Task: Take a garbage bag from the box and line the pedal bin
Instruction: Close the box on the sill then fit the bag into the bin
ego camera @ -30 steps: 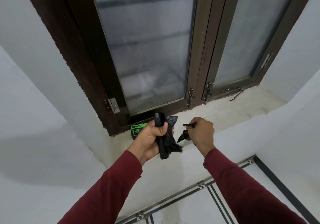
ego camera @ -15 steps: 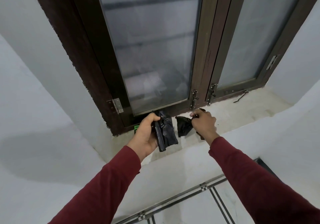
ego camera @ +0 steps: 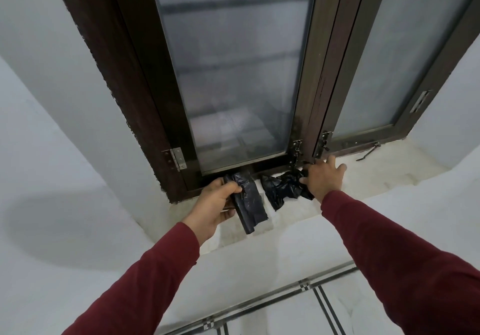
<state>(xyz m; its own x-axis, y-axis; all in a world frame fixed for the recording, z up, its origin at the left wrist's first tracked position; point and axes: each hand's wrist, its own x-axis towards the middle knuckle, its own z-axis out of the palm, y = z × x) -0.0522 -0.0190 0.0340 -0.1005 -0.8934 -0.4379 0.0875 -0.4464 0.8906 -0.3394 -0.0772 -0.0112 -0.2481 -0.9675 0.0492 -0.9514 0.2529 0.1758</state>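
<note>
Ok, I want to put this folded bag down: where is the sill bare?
Bare white stone windowsill lies right of the right hand, below the metal window stay. Crowded between the hands: the crumpled black plastic bag beside the folded black bag.

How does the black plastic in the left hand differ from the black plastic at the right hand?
The folded garbage bags form a flat, oblong pack; the loose bag is crumpled and spread. The left hand grips the folded garbage bags above the sill; the loose bag lies on it, at the right hand. Both are glossy black plastic.
</note>
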